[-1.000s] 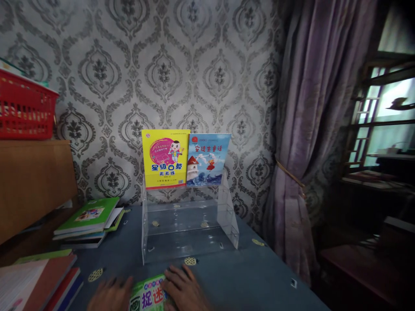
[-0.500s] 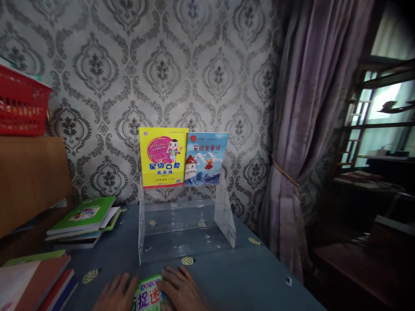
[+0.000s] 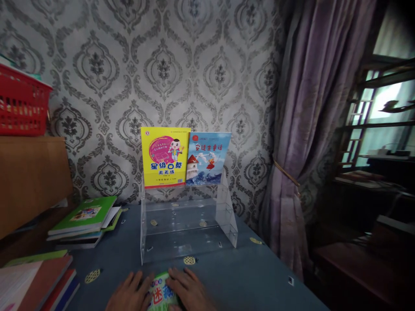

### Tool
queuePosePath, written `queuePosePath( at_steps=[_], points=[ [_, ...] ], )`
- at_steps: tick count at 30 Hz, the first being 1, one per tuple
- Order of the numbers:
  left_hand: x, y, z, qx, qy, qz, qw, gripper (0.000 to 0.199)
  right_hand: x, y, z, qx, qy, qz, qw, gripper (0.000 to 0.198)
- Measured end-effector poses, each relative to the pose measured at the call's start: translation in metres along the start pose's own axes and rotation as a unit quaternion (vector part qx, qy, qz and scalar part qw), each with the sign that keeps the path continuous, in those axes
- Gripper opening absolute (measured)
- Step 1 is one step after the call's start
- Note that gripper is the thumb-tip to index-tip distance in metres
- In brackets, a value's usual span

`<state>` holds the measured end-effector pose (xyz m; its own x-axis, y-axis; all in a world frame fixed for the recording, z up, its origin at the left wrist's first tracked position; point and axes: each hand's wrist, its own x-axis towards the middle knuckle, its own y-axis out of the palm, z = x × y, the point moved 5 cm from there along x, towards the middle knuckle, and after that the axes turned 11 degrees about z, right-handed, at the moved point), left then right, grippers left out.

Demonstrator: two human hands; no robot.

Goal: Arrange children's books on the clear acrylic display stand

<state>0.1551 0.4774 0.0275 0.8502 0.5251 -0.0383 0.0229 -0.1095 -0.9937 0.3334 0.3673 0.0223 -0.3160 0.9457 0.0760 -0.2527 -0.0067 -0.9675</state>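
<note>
At the bottom of the view a green book (image 3: 161, 298) with large blue and red characters lies on the table, its lower part cut off by the frame. My left hand (image 3: 131, 293) rests flat over the book's left side, fingers stretched out. From the other side my right hand (image 3: 188, 290) lies across its right edge, fingers also extended. Behind them stands a clear acrylic rack (image 3: 181, 235) with stepped tiers. On its top tier a yellow book (image 3: 165, 157) and a blue book (image 3: 209, 159) lean side by side, covers facing me.
To the left lie a stack topped by a green book (image 3: 86, 214) and a nearer pile of books (image 3: 39, 280). A red basket (image 3: 24, 101) sits on a wooden cabinet (image 3: 35, 181). Patterned wallpaper is behind the rack; a purple curtain (image 3: 301, 142) hangs at the right.
My left hand has moved right and now covers more of the green book's left part. My right hand has shifted slightly right. The rack and its two books stay in place.
</note>
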Motion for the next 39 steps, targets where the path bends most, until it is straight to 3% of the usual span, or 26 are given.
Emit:
queuePosePath(
  at_steps=[6,13,19,25,33,39],
  points=[
    [0.007,-0.015,-0.022,0.031,-0.009,0.009,0.999,0.046,0.000,-0.005,0.005,0.036,0.023,0.037,0.998,0.060],
    [0.012,0.006,-0.020,0.064,-0.009,0.002,0.998,0.050,-0.002,0.000,0.002,0.034,0.013,0.024,0.999,0.061],
    [0.017,0.021,-0.021,0.048,0.031,-0.001,0.998,0.056,-0.002,0.002,0.002,0.016,0.018,-0.002,1.000,0.059],
    [0.016,0.021,-0.020,0.080,0.080,-0.098,0.989,0.048,-0.003,-0.005,0.008,0.002,-0.006,-0.045,0.999,0.055],
    [0.005,0.008,-0.037,0.114,0.172,-0.267,0.941,0.036,-0.007,-0.012,0.012,0.024,-0.003,-0.050,0.998,0.052],
    [-0.002,0.001,-0.044,0.111,0.208,-0.278,0.931,0.039,-0.009,-0.011,0.013,0.050,-0.004,-0.053,0.997,0.053]
  ],
)
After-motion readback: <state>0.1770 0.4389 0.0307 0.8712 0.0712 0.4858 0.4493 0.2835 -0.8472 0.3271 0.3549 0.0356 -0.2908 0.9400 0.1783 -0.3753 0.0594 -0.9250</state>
